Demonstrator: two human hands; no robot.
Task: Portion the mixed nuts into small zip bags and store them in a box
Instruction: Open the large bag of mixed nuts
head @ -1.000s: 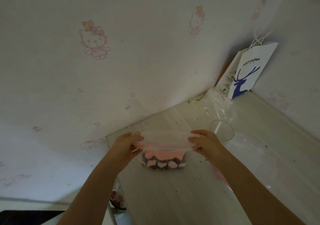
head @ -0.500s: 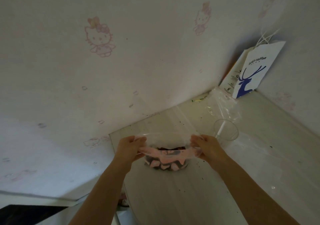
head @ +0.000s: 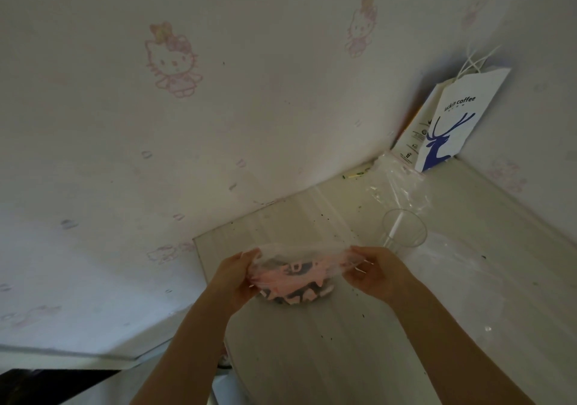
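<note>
The zip bag (head: 290, 279) is pinched at its mouth by the left hand (head: 232, 279) and right hand (head: 374, 275), fingers (head: 242, 259) curled. At 2 o'clock, a paper bag (head: 459, 114) is marked "luckin coffee".

The zip bag (head: 293, 275) sits over the near part of the table (head: 343, 357), between the left hand (head: 235, 275) at its left end and the right hand (head: 376, 272) at its right end. Just behind and to the right of the right hand, a cup (head: 404, 229) stands on the table. Behind the cup lies a plastic bag (head: 402, 186). Beyond that, in the far right corner, a paper bag (head: 452, 123) stands against the wall (head: 249, 123), which runs along the table's far edge.
</note>
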